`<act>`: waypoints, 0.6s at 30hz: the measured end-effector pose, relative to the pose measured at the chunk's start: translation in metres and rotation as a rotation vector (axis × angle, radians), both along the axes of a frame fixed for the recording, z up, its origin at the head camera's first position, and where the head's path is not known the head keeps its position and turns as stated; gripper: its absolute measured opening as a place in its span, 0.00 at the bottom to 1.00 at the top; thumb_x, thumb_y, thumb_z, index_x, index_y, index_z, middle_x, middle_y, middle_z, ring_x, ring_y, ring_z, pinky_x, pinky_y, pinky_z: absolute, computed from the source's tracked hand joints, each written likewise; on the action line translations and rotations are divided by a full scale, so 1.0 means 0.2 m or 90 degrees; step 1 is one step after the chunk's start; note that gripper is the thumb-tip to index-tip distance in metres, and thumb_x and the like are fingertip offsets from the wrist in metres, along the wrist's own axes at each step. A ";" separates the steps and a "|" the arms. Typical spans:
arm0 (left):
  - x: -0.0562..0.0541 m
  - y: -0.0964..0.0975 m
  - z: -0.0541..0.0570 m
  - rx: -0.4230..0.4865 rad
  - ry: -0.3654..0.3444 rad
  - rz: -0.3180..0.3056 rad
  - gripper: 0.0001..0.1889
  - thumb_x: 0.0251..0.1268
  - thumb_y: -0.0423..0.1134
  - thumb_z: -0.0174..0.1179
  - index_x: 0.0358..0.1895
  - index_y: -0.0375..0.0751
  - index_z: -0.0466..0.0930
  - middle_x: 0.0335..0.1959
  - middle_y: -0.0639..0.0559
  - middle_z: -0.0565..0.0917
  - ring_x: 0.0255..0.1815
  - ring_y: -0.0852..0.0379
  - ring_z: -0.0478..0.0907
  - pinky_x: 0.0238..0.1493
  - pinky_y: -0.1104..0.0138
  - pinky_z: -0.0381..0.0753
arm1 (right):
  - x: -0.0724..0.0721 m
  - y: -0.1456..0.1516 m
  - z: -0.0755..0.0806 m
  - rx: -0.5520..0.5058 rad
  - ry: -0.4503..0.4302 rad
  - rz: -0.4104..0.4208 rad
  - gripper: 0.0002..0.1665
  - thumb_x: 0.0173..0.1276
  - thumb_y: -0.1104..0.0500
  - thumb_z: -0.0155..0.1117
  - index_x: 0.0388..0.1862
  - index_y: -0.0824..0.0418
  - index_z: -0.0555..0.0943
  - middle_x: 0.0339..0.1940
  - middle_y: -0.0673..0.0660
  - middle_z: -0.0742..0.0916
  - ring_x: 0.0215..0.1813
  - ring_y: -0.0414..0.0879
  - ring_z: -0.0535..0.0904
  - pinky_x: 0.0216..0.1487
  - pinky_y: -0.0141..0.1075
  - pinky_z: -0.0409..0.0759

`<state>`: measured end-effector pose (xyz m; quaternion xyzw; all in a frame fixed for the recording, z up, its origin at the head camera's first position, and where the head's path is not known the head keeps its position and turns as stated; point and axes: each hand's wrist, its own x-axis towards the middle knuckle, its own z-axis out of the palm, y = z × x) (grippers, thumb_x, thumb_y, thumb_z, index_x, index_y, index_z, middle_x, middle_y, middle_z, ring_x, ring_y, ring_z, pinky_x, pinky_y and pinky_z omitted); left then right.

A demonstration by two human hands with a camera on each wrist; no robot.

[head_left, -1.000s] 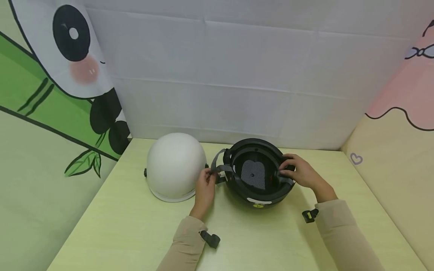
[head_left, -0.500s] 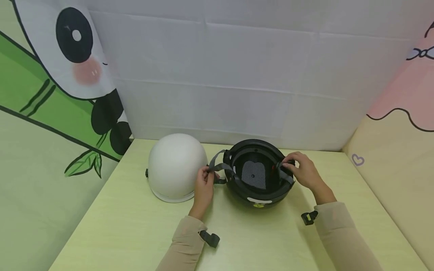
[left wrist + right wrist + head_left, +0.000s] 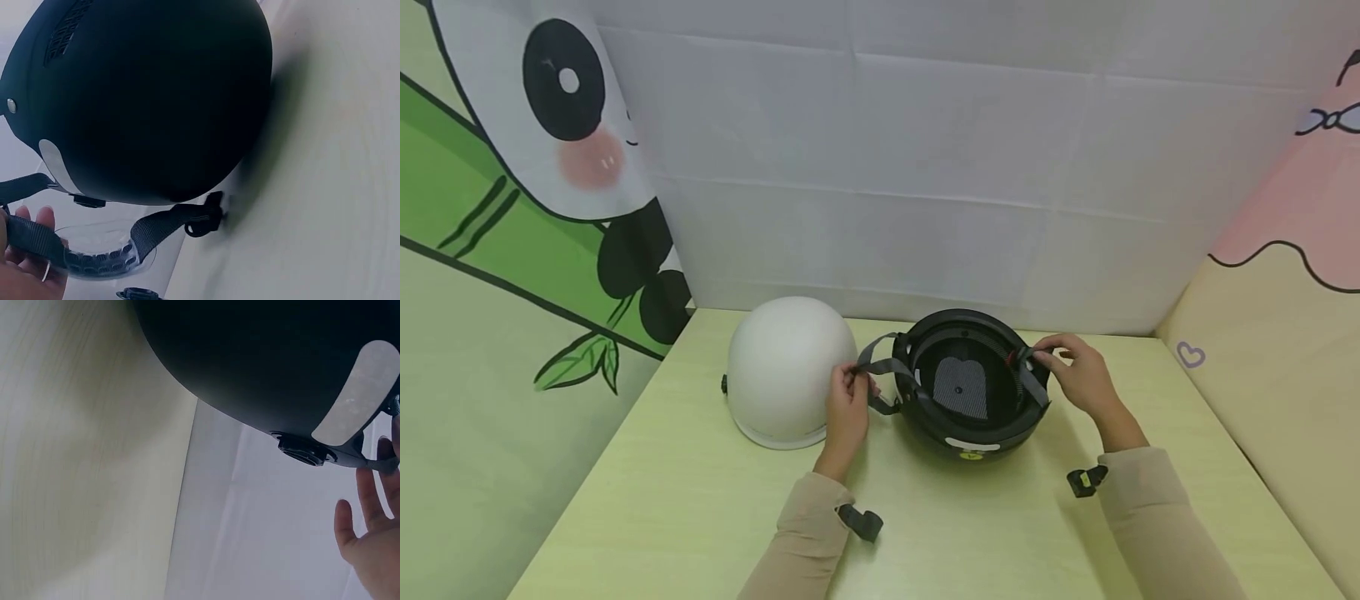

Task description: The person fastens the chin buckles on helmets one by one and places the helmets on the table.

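A black helmet lies upside down on the table, its padded inside facing up. My left hand is at its left side and holds the left grey chin strap between thumb and fingers. In the left wrist view that strap carries a clear chin pad, with a black buckle at its far end. On the helmet's right side my right hand pinches the right strap near the rim. The right wrist view shows this strap's end at the fingers.
A white helmet stands dome up just left of the black one, close behind my left hand. The pale wooden table meets a white back wall. Painted side walls stand to the left and right.
My left hand has drawn the left strap a little further left. The right hand has moved up and outward, lifting the right strap from inside the helmet toward the rim.
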<state>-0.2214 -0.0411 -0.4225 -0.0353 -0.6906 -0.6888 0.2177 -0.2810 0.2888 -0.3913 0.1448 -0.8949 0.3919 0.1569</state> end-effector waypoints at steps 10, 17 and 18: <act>-0.13 -0.02 -0.02 -0.069 0.030 0.043 0.08 0.74 0.26 0.45 0.50 0.25 0.68 0.28 0.49 0.76 0.25 0.43 0.74 0.25 0.70 0.71 | -0.02 0.03 0.02 -0.094 -0.036 -0.024 0.12 0.71 0.60 0.63 0.46 0.69 0.82 0.47 0.64 0.83 0.43 0.42 0.77 0.41 0.32 0.73; -0.16 -0.03 0.05 -0.103 0.062 0.035 0.08 0.75 0.28 0.46 0.51 0.29 0.69 0.29 0.45 0.77 0.25 0.45 0.74 0.26 0.69 0.73 | -0.04 0.06 0.03 -0.151 -0.046 -0.004 0.13 0.71 0.61 0.63 0.47 0.71 0.81 0.46 0.54 0.83 0.44 0.34 0.78 0.43 0.27 0.73; -0.16 -0.03 0.06 -0.110 0.065 0.035 0.08 0.75 0.28 0.47 0.51 0.30 0.70 0.30 0.45 0.77 0.25 0.47 0.74 0.26 0.69 0.73 | -0.05 0.07 0.03 -0.157 -0.047 0.000 0.13 0.71 0.61 0.63 0.46 0.71 0.80 0.45 0.52 0.82 0.44 0.33 0.78 0.43 0.27 0.73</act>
